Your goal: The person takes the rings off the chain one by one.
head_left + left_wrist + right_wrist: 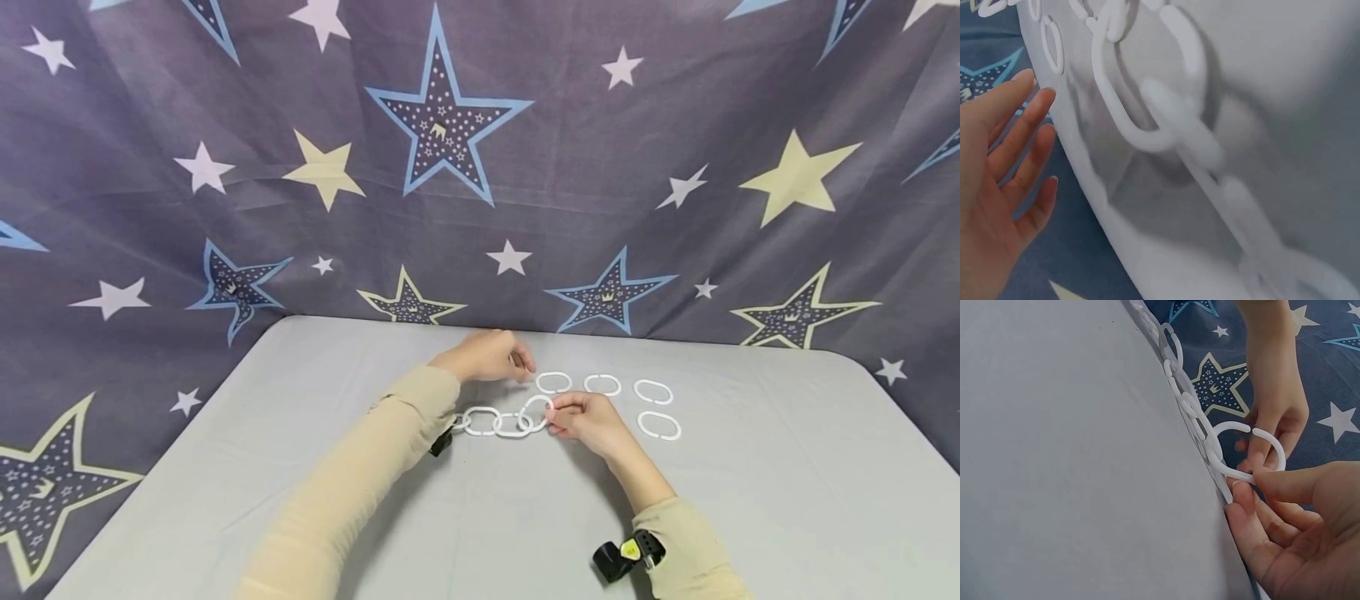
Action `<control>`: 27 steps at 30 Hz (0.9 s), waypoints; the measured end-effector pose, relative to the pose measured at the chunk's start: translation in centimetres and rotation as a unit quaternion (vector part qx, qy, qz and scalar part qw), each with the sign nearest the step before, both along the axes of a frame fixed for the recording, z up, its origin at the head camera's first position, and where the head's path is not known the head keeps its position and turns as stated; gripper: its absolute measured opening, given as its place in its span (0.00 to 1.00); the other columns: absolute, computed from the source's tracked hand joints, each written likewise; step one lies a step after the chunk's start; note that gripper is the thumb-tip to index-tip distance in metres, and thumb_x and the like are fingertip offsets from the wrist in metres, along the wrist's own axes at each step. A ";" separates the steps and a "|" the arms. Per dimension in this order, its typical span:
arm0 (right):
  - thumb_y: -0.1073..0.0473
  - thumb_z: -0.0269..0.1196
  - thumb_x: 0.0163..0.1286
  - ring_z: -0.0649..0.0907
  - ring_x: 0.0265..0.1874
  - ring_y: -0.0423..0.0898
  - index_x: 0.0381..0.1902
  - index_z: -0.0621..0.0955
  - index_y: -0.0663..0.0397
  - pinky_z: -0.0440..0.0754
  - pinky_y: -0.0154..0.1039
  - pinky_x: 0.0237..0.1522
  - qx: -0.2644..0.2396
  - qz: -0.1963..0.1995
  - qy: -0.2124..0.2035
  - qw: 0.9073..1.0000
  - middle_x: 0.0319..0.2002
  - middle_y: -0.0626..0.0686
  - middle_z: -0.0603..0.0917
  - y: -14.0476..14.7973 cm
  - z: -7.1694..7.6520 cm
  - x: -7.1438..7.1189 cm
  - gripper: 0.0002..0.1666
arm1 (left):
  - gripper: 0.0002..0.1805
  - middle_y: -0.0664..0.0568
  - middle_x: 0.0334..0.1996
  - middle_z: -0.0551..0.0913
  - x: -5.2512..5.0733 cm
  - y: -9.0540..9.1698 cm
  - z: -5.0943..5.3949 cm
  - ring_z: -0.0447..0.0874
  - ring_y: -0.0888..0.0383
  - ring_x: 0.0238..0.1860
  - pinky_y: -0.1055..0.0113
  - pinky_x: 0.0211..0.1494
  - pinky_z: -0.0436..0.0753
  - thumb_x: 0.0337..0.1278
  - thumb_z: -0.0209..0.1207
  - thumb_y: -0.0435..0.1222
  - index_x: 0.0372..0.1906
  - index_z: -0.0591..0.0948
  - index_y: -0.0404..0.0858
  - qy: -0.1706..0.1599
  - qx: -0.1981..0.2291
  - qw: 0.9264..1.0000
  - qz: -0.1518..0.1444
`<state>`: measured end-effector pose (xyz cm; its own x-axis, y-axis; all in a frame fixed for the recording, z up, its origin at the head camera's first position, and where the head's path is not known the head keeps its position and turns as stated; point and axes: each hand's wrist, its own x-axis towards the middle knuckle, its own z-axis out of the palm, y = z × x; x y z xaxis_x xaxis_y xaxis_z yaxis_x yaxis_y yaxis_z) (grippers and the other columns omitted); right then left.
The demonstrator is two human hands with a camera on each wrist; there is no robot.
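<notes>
A chain of white plastic oval links (pixel 480 409) lies across the grey table. My right hand (pixel 588 421) pinches the end link (pixel 1233 425) between thumb and fingers. That link is tilted up off the table, with a small gap in its ring. Farther back, my left hand (pixel 491 354) hovers with fingers loosely bent, beside the nearest loose link (pixel 553 373). The left wrist view shows this hand holding nothing, its fingers apart. In the head view my left forearm hides the chain's far end.
More loose white links lie to the right: one (pixel 603 377) behind my right hand, then two others (pixel 653 382) farther right, one nearer than the other. A dark curtain (pixel 570 208) with stars hangs along the back edge of the table (pixel 750 500).
</notes>
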<state>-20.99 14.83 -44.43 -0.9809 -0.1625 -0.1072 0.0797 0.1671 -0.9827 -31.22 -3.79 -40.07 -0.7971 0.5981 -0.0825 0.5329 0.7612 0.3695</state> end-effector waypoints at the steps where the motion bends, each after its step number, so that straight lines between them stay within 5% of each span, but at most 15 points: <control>1: 0.73 0.63 0.64 0.83 0.24 0.41 0.42 0.78 0.79 0.85 0.35 0.33 0.001 -0.001 0.000 1.000 0.30 0.59 0.86 0.0 0.0 0.0 0.11 | 0.07 0.64 0.32 0.87 0.2 -0.2 0.1 0.82 0.69 0.35 0.69 0.44 0.77 0.57 0.68 0.42 0.41 0.89 0.50 0.002 0.002 1.000 -0.006; 7: 0.73 0.62 0.64 0.83 0.24 0.41 0.42 0.78 0.79 0.84 0.35 0.33 -0.001 -0.003 -0.006 1.000 0.29 0.57 0.86 0.0 0.2 0.1 0.11 | 0.08 0.66 0.33 0.86 1.6 -1.5 0.9 0.80 0.68 0.35 0.69 0.42 0.77 0.60 0.66 0.43 0.43 0.88 0.51 0.025 0.004 0.999 -0.035; 17: 0.74 0.62 0.65 0.83 0.24 0.40 0.42 0.78 0.80 0.84 0.34 0.32 -0.002 -0.004 -0.002 1.000 0.29 0.58 0.86 -0.1 0.2 0.2 0.11 | 0.07 0.71 0.33 0.84 4.7 -3.1 1.4 0.78 0.69 0.33 0.63 0.43 0.75 0.60 0.65 0.45 0.42 0.88 0.55 0.052 0.000 0.999 -0.016; 27: 0.74 0.62 0.65 0.83 0.25 0.41 0.42 0.77 0.80 0.84 0.34 0.33 -0.001 0.000 -0.001 1.000 0.30 0.59 0.86 0.0 0.2 0.0 0.11 | 0.02 0.72 0.30 0.83 7.7 -2.8 1.1 0.77 0.65 0.33 0.60 0.42 0.74 0.57 0.68 0.46 0.35 0.88 0.58 0.069 0.003 0.998 0.011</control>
